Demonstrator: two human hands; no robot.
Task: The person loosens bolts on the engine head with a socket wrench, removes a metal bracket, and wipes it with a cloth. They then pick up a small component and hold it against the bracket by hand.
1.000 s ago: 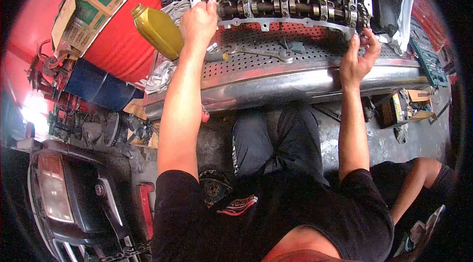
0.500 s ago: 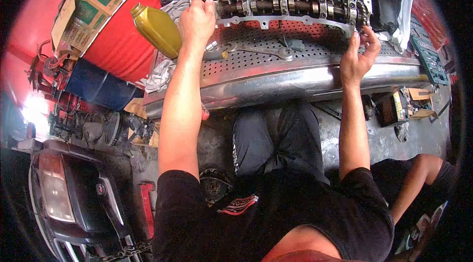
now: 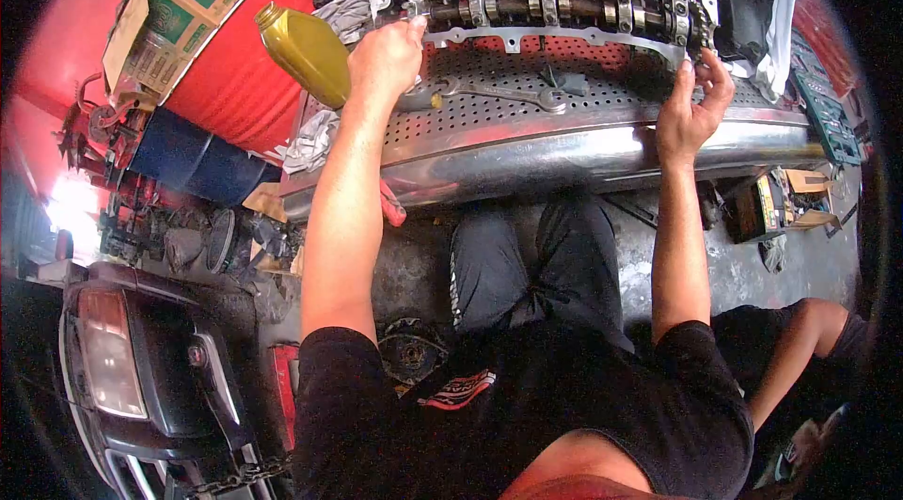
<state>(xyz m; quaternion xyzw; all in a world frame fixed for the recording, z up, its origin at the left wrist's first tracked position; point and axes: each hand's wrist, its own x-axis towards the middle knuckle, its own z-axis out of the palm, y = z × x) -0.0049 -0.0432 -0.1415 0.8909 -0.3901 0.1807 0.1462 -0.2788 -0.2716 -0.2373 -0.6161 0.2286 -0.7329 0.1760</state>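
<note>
A cylinder head [image 3: 527,6] with its camshafts, caps and several upright round tubes lies across the far side of a perforated metal bench [image 3: 451,128]. My left hand [image 3: 384,60] is closed at its front left corner, thumb near the pale rim; the curled fingers hide whatever is in them. At the front right corner, near the timing chain, my right hand [image 3: 694,110] has thumb and fingers curled around the edge. A combination wrench [image 3: 503,95] lies on the bench between my hands, with a small grey part [image 3: 567,81] beside it.
Left of my left hand stands a gold oil bottle [image 3: 306,58], with a rag [image 3: 310,142] below it. A cardboard box [image 3: 174,20] rests on a red drum [image 3: 226,95]. A green tool case [image 3: 826,110] is at the right. Another person's arm [image 3: 795,354] shows lower right.
My left hand has come slightly toward me and right, down from the cylinder head's left end to its front corner. My right hand stays at its corner. The view has shifted slightly.
</note>
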